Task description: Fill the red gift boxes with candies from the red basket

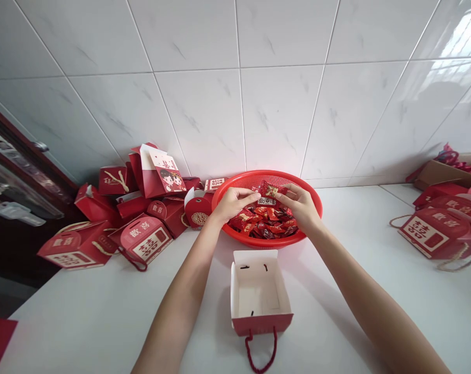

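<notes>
Red packet (265, 199) gripped at both ends: my left fingers (248, 199) pinch one, my right fingers (285, 200) the other. Long axis appears to run crosswise between them; neither side nearer. I hold it over the red basket (264, 242) of wrapped pieces (273, 229). Open box (263, 325) on the table (99, 317), nearer me than the basket.

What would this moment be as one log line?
left hand: pinching red-wrapped candy | right hand: likewise | red plastic basket: beneath hands | open gift box: nearer viewer
</notes>
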The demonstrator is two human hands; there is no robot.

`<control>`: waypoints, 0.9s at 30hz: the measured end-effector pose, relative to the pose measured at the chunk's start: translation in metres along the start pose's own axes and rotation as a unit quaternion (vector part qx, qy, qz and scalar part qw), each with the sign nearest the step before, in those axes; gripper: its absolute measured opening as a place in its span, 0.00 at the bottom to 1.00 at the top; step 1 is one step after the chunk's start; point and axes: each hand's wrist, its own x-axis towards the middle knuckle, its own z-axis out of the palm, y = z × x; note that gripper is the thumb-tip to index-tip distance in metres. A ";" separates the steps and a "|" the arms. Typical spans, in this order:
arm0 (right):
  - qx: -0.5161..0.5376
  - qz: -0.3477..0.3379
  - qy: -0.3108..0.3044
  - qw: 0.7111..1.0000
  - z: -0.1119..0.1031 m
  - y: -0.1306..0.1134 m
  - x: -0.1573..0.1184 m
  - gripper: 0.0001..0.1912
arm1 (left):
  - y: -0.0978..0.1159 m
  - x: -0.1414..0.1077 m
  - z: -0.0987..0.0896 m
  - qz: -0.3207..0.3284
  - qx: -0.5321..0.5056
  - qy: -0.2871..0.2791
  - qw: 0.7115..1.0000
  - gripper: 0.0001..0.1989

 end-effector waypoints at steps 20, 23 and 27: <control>-0.031 -0.003 -0.006 0.999 0.000 -0.002 0.003 0.27 | 0.004 -0.001 0.001 0.054 0.029 0.026 0.998 0.17; -0.011 0.011 -0.013 1.000 -0.002 -0.001 0.004 0.28 | 0.004 -0.001 0.000 0.061 0.030 0.024 0.997 0.17; 0.023 0.045 -0.026 0.998 -0.004 0.001 0.005 0.26 | 0.005 -0.002 0.000 0.071 0.025 0.016 0.997 0.17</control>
